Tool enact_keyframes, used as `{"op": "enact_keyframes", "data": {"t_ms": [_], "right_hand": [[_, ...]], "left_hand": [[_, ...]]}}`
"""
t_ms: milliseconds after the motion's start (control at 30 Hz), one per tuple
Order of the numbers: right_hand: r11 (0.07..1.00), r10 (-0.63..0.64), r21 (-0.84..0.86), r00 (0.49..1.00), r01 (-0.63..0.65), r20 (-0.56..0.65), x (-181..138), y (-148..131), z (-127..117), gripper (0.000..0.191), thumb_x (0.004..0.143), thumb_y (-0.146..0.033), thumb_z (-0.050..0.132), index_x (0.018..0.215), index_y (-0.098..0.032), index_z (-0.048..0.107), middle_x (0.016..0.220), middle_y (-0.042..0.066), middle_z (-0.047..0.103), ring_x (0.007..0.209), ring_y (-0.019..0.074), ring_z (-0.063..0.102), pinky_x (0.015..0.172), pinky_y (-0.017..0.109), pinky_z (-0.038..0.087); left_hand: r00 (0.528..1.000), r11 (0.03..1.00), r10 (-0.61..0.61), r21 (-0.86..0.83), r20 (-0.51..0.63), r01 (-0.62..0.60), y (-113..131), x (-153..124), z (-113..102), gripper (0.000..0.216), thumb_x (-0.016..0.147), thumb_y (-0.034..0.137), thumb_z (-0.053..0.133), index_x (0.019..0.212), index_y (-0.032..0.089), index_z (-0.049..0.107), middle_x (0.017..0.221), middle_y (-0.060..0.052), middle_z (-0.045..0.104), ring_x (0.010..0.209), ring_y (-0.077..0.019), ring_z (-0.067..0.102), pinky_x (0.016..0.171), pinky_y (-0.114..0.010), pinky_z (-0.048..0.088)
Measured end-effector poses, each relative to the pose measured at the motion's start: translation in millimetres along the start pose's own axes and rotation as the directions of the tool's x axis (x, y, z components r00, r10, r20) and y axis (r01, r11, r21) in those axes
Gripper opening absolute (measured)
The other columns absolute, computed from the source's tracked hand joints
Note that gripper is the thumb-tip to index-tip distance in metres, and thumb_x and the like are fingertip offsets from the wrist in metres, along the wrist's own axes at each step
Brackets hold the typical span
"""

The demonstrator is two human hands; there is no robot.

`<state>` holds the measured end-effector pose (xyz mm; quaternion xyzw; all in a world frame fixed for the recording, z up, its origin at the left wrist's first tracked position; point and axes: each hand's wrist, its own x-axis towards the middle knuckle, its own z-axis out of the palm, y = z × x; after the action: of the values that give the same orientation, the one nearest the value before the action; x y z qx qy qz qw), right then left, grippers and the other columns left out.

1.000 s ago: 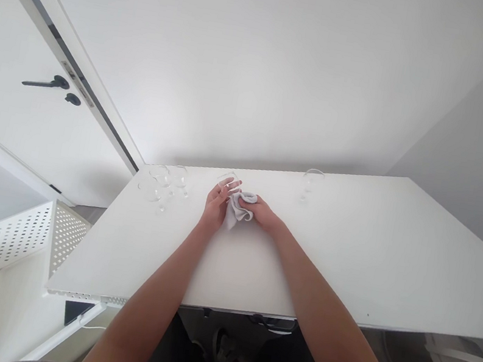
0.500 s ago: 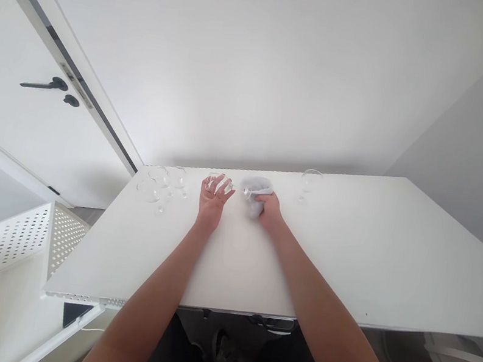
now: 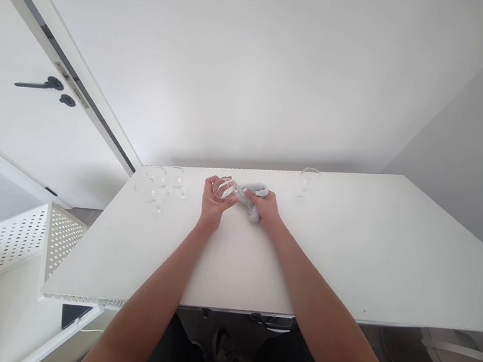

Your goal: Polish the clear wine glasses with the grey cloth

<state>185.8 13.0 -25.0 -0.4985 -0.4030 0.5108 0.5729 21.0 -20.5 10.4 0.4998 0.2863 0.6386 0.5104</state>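
Note:
A clear wine glass [image 3: 224,188] lies on its side in the air above the table, its bowl cupped by my left hand [image 3: 212,204] and its rim facing left. My right hand [image 3: 268,209] pinches a light grey cloth [image 3: 258,190] round the stem end of that glass. The foot is mostly hidden by the cloth and fingers. To the left stand several more clear wine glasses [image 3: 157,177] in a group. One further wine glass [image 3: 309,180] stands apart, right of my hands near the wall.
The white table [image 3: 341,247] backs onto a pale wall [image 3: 261,61]. At the left are a door with a black handle [image 3: 40,83] and a white perforated panel [image 3: 19,236] below the table's edge. Dark cables [image 3: 269,320] show under the front edge.
The held glass has tilted so its rim turns more toward me. The cloth has shifted from blurred motion to wrapping the stem, and my right hand has moved slightly left.

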Motion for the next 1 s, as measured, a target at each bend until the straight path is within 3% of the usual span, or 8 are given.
{"op": "enact_keyframes", "data": {"t_ms": [267, 433, 533, 800, 1000], "right_hand": [[0.989, -0.034, 0.148, 0.996, 0.021, 0.084, -0.2, 0.1, 3.5, 0.050, 0.062, -0.040, 0.084, 0.105, -0.022, 0.064, 0.103, 0.005, 0.072, 0.093, 0.0221, 0.065, 0.079, 0.035, 0.053], [0.998, 0.054, 0.031, 0.999, -0.054, 0.005, -0.7, -2.0, 2.8, 0.040, 0.060, -0.038, 0.081, 0.093, -0.020, 0.067, 0.089, 0.007, 0.071, 0.078, 0.0221, 0.062, 0.063, 0.034, 0.051], [0.999, 0.039, -0.011, 0.997, -0.040, -0.067, -0.8, -2.2, 1.0, 0.038, 0.060, -0.039, 0.081, 0.089, -0.019, 0.068, 0.086, 0.007, 0.070, 0.074, 0.0217, 0.061, 0.057, 0.033, 0.049], [0.994, 0.005, 0.107, 0.999, -0.009, 0.040, 2.1, 1.7, 2.3, 0.038, 0.063, -0.035, 0.078, 0.097, -0.021, 0.067, 0.093, 0.004, 0.071, 0.083, 0.0202, 0.064, 0.074, 0.033, 0.053], [0.998, -0.030, -0.063, 0.997, 0.025, -0.071, 2.8, 4.0, 0.6, 0.033, 0.063, -0.036, 0.078, 0.091, -0.019, 0.070, 0.091, 0.006, 0.073, 0.083, 0.0229, 0.065, 0.072, 0.034, 0.052]], "left_hand": [[0.999, 0.999, -0.028, 0.019, 0.018, 0.028, 5.3, -1.9, 4.1, 0.061, 0.065, 0.030, 0.093, 0.109, 0.029, 0.050, 0.135, -0.008, 0.057, 0.129, -0.0274, 0.058, 0.105, -0.048, 0.048], [0.998, 0.999, -0.047, 0.026, 0.042, 0.046, 6.8, -3.4, 6.2, 0.062, 0.063, 0.028, 0.094, 0.107, 0.028, 0.050, 0.132, -0.009, 0.059, 0.127, -0.0277, 0.059, 0.104, -0.049, 0.047], [0.996, 0.998, -0.050, 0.032, 0.069, 0.048, 6.4, -3.4, 7.1, 0.064, 0.061, 0.027, 0.095, 0.107, 0.027, 0.049, 0.131, -0.009, 0.059, 0.126, -0.0275, 0.059, 0.104, -0.050, 0.048], [0.999, 0.999, -0.046, 0.025, 0.017, 0.046, 7.8, -3.5, 9.1, 0.062, 0.062, 0.031, 0.095, 0.105, 0.027, 0.050, 0.132, -0.009, 0.059, 0.127, -0.0292, 0.058, 0.104, -0.051, 0.047], [0.998, 0.998, -0.042, 0.056, 0.038, 0.040, 5.9, -3.8, 8.7, 0.064, 0.062, 0.029, 0.095, 0.108, 0.028, 0.050, 0.130, -0.008, 0.060, 0.126, -0.0272, 0.059, 0.103, -0.048, 0.049]]}}
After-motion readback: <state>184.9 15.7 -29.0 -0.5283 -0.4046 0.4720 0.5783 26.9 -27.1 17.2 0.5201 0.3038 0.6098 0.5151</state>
